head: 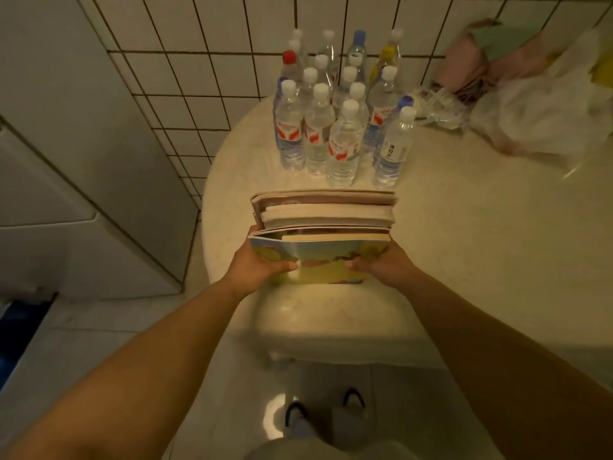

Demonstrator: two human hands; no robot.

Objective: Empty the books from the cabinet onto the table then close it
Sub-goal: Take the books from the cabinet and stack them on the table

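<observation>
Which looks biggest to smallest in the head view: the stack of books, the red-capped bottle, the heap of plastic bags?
1. Heap of plastic bags, though it is blurred and cut by the frame edge.
2. Stack of books, held nearer the camera, so these two are close.
3. Red-capped bottle, clearly smallest.

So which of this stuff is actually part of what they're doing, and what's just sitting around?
Part of the job:
- stack of books, gripped by the left hand and right hand
- table they go onto

Just lying about:
- water bottles behind the books
- plastic bags at the table's far right
</observation>
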